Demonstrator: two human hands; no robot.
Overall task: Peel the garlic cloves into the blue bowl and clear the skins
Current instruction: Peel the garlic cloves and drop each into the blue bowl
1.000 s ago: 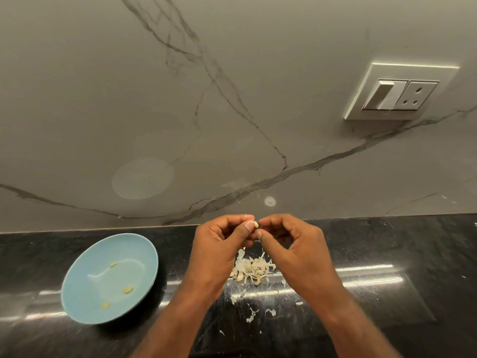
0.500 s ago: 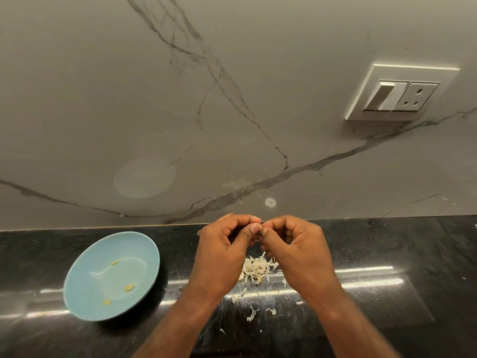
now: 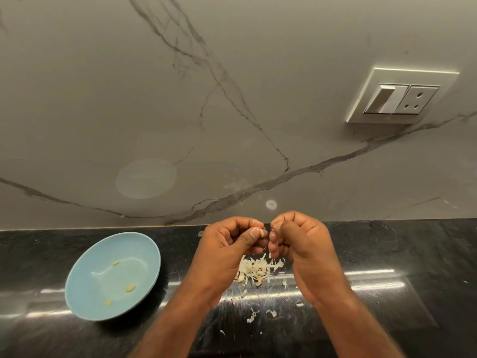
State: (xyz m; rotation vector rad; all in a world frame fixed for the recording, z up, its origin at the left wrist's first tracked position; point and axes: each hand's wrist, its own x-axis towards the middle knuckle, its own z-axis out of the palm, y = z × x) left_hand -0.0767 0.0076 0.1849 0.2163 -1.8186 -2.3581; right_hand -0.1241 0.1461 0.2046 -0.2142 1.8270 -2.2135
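You held both hands over the skins [image 3: 258, 271] on the worktop [image 3: 387, 254] so peel fell there, left hand [image 3: 227, 251] and right hand [image 3: 302, 244] fingers pinching a garlic clove [image 3: 263, 232], the blue bowl [image 3: 85, 275] waiting to your left.

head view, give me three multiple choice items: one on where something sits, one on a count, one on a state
1. The blue bowl lies where, relative to the hands?
A. on the left hand's side
B. on the right hand's side
C. under them

2. How many peeled cloves lie in the bowl?
A. none
B. three
C. ten

3. The skin pile is
A. in the bowl
B. loose on the counter
C. on the wall

A: it sits beyond the left hand.
B: three pale pieces show.
B: the skins lie below the right hand.
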